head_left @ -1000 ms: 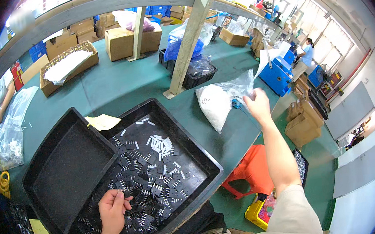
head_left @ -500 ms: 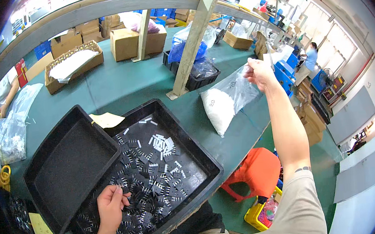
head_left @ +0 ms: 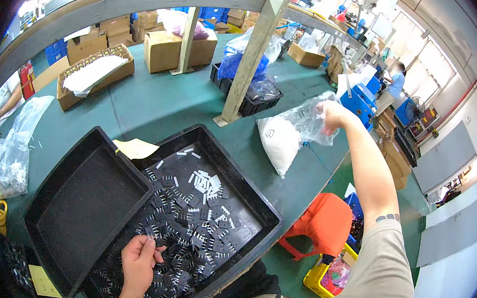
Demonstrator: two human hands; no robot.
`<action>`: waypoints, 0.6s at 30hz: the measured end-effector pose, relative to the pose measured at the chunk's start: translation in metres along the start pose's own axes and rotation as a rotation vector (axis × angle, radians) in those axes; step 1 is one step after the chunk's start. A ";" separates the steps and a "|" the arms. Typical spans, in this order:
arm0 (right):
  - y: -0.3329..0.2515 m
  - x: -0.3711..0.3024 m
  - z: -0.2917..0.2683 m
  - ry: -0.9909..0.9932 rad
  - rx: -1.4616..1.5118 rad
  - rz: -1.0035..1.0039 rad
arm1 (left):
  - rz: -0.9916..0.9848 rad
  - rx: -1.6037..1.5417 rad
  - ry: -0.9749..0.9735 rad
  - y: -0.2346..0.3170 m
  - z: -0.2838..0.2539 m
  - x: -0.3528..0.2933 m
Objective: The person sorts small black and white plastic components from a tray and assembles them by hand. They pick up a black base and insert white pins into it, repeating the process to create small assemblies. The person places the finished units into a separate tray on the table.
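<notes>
My left hand (head_left: 138,262) is closed over the near left part of a large black tray (head_left: 256,190), its thumb and fingers pinched on a small black pinned component, mostly hidden by the fingers. Many loose black components (head_left: 194,255) with metal pins lie beneath and beside it. A cluster of small white strips (head_left: 205,185) rests toward the tray's far side. To the right, my right hand (head_left: 335,116) is at the mouth of a clear plastic bag (head_left: 308,114), its fingers behind crumpled film. White pieces (head_left: 279,144) fill the bag's lower end on the green table.
An empty-looking smaller black tray (head_left: 87,205) sits tilted across the large tray's left side. A slanted metal post (head_left: 258,51) rises behind. A black crate (head_left: 257,105) and cardboard boxes (head_left: 164,50) stand farther back. An orange stool (head_left: 321,224) is at the right.
My right hand has gone from pinching the bag's raised edge to lower, with fingers behind its film; the bag's top has crumpled. My left hand has barely moved.
</notes>
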State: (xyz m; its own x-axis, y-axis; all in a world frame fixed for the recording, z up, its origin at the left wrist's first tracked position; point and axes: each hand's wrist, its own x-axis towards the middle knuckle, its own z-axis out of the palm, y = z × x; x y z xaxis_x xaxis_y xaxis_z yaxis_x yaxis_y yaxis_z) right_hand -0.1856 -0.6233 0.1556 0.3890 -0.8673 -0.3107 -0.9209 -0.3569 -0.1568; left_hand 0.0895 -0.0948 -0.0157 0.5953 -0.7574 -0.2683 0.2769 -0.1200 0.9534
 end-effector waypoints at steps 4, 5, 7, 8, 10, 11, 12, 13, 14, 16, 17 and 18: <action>0.015 0.033 0.011 0.140 -0.670 -0.241 | 0.033 0.006 -0.014 -0.006 -0.003 0.003; 0.021 0.044 0.017 0.230 -0.849 -0.409 | 0.018 0.008 -0.028 -0.008 -0.002 0.003; 0.003 0.050 0.036 0.276 -0.860 -0.585 | -0.018 0.023 -0.021 -0.003 -0.003 0.004; 0.001 0.049 0.041 0.256 -0.731 -0.658 | -0.029 0.065 -0.020 0.002 0.001 0.004; -0.014 0.047 0.047 0.046 -0.298 -0.540 | 0.021 0.027 -0.030 -0.003 -0.002 0.004; -0.031 0.043 0.051 -0.072 -0.003 -0.327 | 0.048 0.012 -0.027 -0.005 -0.007 0.003; -0.033 0.037 0.053 -0.146 0.136 -0.176 | 0.022 0.006 -0.022 -0.005 -0.006 0.003; -0.030 0.029 0.049 -0.241 0.115 -0.088 | 0.026 -0.004 -0.035 -0.003 -0.005 0.004; -0.026 0.021 0.048 -0.328 0.031 -0.024 | 0.022 -0.012 -0.052 -0.003 -0.003 0.004; -0.050 0.013 0.053 -0.450 -0.168 0.113 | 0.008 -0.022 -0.066 -0.005 -0.006 0.001; -0.048 0.016 0.058 -0.395 -0.234 0.048 | 0.011 0.023 -0.098 -0.004 -0.003 0.000; -0.042 0.023 0.063 -0.340 -0.297 -0.024 | 0.014 0.070 -0.124 0.000 0.001 -0.004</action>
State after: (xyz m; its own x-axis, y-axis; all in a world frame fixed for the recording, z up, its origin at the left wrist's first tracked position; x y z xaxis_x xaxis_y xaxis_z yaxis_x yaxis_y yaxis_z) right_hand -0.1366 -0.6065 0.0960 0.3507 -0.7118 -0.6085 -0.8595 -0.5027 0.0926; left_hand 0.0867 -0.0921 -0.0143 0.4999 -0.8321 -0.2403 0.2137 -0.1504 0.9653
